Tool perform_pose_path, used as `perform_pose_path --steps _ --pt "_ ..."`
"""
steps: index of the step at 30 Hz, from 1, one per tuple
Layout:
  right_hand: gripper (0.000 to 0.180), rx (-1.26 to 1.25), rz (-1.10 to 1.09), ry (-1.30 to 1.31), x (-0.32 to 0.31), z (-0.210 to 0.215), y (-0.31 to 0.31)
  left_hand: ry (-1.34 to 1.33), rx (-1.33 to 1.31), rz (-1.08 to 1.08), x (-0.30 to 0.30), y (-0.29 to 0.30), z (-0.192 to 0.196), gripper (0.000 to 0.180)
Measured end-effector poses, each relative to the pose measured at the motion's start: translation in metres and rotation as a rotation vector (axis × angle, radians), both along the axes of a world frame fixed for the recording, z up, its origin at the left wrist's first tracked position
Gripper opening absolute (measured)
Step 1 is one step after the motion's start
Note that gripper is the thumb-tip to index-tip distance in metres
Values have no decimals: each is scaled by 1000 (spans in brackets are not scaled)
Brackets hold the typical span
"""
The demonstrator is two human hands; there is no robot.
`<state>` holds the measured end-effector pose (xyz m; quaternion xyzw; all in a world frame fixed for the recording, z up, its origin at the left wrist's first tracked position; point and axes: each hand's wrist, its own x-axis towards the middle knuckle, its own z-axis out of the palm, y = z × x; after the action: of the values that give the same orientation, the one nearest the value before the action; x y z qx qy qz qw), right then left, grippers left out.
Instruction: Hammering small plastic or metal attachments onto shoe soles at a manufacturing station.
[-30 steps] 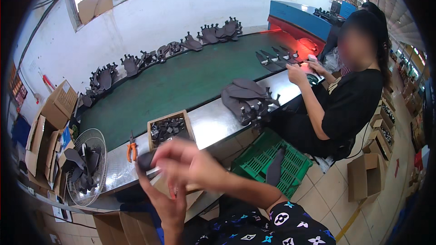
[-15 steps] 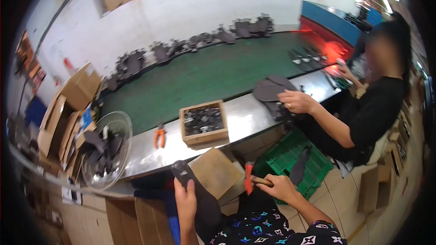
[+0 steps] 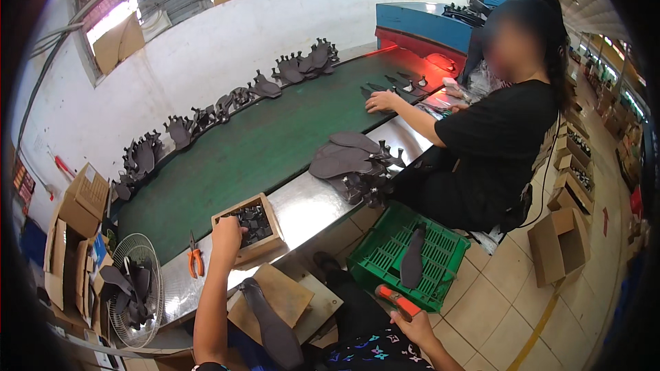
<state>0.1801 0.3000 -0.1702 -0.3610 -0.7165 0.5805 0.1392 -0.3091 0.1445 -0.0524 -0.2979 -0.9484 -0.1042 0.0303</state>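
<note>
My left hand (image 3: 227, 237) is over the near left part of a wooden box (image 3: 273, 228) of small black pieces (image 3: 254, 223). Its fingers are curled at the pieces; what they pinch, if anything, is hidden. In my right hand (image 3: 416, 330) is a hammer with an orange-red head (image 3: 399, 301), held low beside the green crate. A dark shoe sole (image 3: 271, 323) lies slantwise between my arms, its narrow end on a tan square board (image 3: 299, 292) and its wide end towards my lap. Neither hand touches the sole.
Orange-handled pliers (image 3: 195, 261) lie on the metal edge, left of the box. A wire basket (image 3: 159, 302) holds dark parts. More soles (image 3: 344, 158) are piled to the right. One sole rests in a green crate (image 3: 364, 261). Across the green belt (image 3: 227, 158), a co-worker (image 3: 509, 124) reaches over soles.
My left hand has left the sole and moved to the wooden box. The sole now lies on the board. My right hand has lowered the hammer. The co-worker's hand has moved from the pile to the belt.
</note>
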Motion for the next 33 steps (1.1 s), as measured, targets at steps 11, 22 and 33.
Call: perform_pose_path --steps 11,22,33 --pt "25 -255 83 338 -123 67 13 -457 848 138 29 -26 28 22" --pt "29 -140 455 718 -203 178 -42 -775 1408 -130 213 -51 96 36" --pt "27 -562 564 553 -162 187 -62 -143 1156 -303 267 -83 92 53"
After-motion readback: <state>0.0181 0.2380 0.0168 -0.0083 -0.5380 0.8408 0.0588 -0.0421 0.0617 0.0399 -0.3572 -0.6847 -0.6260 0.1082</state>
